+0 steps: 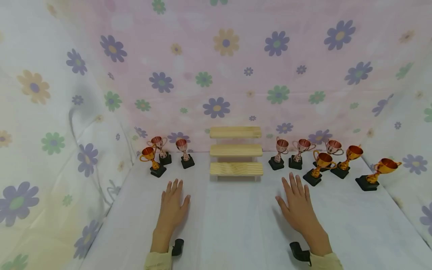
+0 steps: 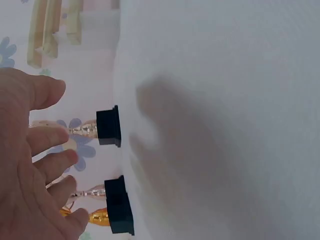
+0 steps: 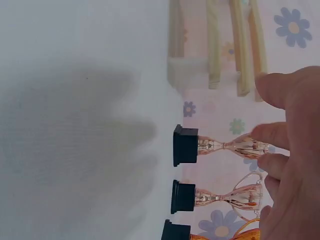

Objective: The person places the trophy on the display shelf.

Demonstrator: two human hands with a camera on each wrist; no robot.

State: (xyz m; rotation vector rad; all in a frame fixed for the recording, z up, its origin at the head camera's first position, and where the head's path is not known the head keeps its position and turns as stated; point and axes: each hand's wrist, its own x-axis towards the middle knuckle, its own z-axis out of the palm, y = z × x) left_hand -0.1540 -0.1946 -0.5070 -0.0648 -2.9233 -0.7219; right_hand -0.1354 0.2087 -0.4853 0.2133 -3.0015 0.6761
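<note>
My left hand (image 1: 173,208) hovers palm down over the white table with fingers spread, holding nothing. Ahead of it stand a gold trophy cup (image 1: 148,153) and two copper-coloured trophy cups (image 1: 181,145) on black square bases. Over the right half of the table, my right hand (image 1: 298,210) is also empty, its fingers stretched forward. Past its fingertips are copper-coloured trophies (image 1: 282,145) and gold trophies (image 1: 324,161). In the right wrist view, the fingers overlap a copper-coloured trophy (image 3: 250,146). Between the two groups sits a three-step wooden display stand (image 1: 236,150).
A floral cloth (image 1: 189,105) hangs behind the trophies and along both sides. The white tabletop (image 1: 233,225) runs up to the stand. One gold trophy (image 1: 388,165) stands near the table's right edge. Black devices (image 1: 299,252) are strapped at both wrists.
</note>
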